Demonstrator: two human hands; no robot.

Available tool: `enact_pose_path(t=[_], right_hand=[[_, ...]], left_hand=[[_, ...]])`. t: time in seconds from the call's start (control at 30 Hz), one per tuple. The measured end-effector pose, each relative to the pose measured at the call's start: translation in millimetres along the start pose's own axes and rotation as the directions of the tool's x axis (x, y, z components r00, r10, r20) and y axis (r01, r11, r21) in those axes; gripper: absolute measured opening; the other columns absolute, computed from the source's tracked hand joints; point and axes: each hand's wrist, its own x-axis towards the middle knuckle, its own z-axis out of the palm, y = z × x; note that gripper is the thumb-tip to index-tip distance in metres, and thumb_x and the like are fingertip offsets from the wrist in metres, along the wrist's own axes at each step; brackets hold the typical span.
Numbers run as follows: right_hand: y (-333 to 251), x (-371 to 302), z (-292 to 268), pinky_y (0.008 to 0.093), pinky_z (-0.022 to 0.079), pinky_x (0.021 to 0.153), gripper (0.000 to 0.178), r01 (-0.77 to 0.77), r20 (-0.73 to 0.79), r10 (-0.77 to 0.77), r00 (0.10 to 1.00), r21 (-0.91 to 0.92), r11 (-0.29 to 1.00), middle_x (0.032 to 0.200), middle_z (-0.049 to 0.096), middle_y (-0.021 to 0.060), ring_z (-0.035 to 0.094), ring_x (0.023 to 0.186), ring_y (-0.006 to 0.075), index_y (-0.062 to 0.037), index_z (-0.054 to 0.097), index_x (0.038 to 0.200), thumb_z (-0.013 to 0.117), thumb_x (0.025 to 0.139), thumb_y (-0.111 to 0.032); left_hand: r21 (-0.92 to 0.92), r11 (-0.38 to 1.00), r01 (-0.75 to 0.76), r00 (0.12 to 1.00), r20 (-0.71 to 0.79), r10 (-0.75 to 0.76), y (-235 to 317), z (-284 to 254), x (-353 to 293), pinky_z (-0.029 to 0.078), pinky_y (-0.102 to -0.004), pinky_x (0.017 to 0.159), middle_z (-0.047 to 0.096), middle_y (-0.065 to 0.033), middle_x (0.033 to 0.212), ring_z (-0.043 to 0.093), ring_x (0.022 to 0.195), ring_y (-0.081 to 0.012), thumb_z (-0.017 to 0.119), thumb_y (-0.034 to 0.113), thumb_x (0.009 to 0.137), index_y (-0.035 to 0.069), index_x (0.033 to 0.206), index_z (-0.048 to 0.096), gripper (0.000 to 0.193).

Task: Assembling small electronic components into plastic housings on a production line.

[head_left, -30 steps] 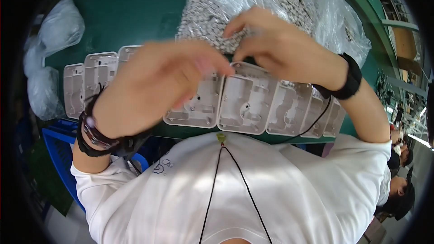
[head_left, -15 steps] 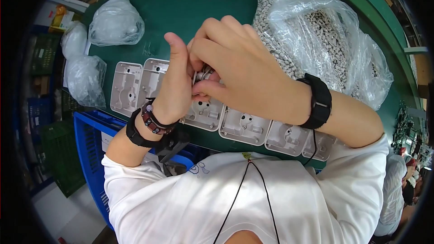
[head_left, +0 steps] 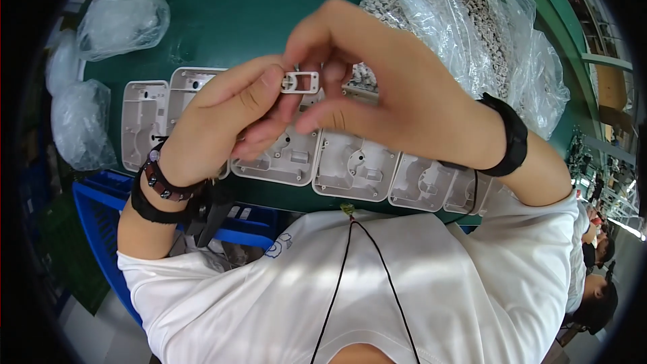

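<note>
A small off-white plastic part [head_left: 314, 83] with a rectangular opening is pinched between the thumb and fingers of my left hand [head_left: 219, 104]. Its left end lies under my thumb tip. Close to its right end is my right hand [head_left: 411, 91], with thumb and curled fingers apart and nothing visible between them. Below both hands runs a row of shallow off-white plastic housings [head_left: 354, 162], open side up, with posts and holes inside. My hands and forearms cover some of them.
At the far right of the green table [head_left: 229, 13] lies a clear plastic bag [head_left: 472, 40] full of small light parts. Crumpled clear bags [head_left: 125, 17] sit at the left. A blue crate [head_left: 101, 222] stands at the near left. Other people [head_left: 596, 290] are at the right edge.
My hands have drawn apart from being closed together around small parts. One part now shows in my left fingers, and my right thumb and fingers have spread. The view has shifted slightly.
</note>
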Motion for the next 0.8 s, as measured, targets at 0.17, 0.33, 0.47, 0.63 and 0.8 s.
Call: enact_pose_path(t=[0.17,0.33,0.47,0.63,0.8], right_hand=[[0,-9,-13,0.0249,0.041,0.051,0.019,0.437,0.215,-0.382,0.899,-0.361,0.824,0.082,0.058,0.0041,0.060,0.070,0.0155,-0.0053,0.059,0.084,0.069,0.068,-0.009],[19,-32,-37,0.0263,0.043,0.057,0.021,0.405,0.378,-0.211,0.901,-0.567,0.717,0.082,0.058,0.0035,0.058,0.072,0.0173,-0.0054,0.060,0.082,0.065,0.063,-0.011],[32,-33,-32,0.0281,0.042,0.070,0.019,0.460,0.506,-0.102,0.857,-0.659,0.595,0.086,0.056,0.0009,0.054,0.079,0.0165,-0.0072,0.062,0.079,0.062,0.061,-0.014],[51,-22,-15,0.0309,0.036,0.082,0.011,0.485,0.542,-0.096,0.835,-0.643,0.593,0.089,0.052,-0.0017,0.048,0.087,0.0152,-0.0106,0.063,0.072,0.059,0.064,-0.016],[58,-22,-13,0.0329,0.035,0.085,0.009,0.486,0.571,-0.057,0.819,-0.637,0.598,0.092,0.051,-0.0006,0.047,0.090,0.0164,-0.0115,0.064,0.072,0.060,0.065,-0.016]], left_hand=[[0.046,0.987,0.152,0.971,0.178,-0.158,-7,-5,2,0.029,-0.0228,0.041,0.045,0.0001,0.055,0.039,0.043,-0.0089,0.042,0.034,0.095,0.007,0.093,0.053,0.030],[0.933,0.245,-0.262,0.941,0.191,0.279,-29,-5,6,0.039,-0.0353,0.046,0.056,-0.0075,0.059,0.055,0.051,-0.0239,0.049,0.030,0.090,0.008,0.093,0.056,0.024],[0.948,0.240,-0.210,0.978,0.207,0.036,-23,-1,1,0.044,-0.0431,0.055,0.061,-0.0105,0.068,0.059,0.065,-0.0323,0.053,0.028,0.086,0.011,0.099,0.059,0.022],[0.948,0.259,-0.186,0.982,0.187,0.020,-27,-3,0,0.045,-0.0404,0.057,0.062,-0.0109,0.070,0.060,0.064,-0.0308,0.052,0.027,0.087,0.013,0.104,0.061,0.024],[0.949,0.260,-0.179,0.984,0.176,0.033,-29,-1,-1,0.046,-0.0405,0.058,0.064,-0.0116,0.074,0.060,0.066,-0.0311,0.052,0.027,0.087,0.013,0.105,0.062,0.025]])
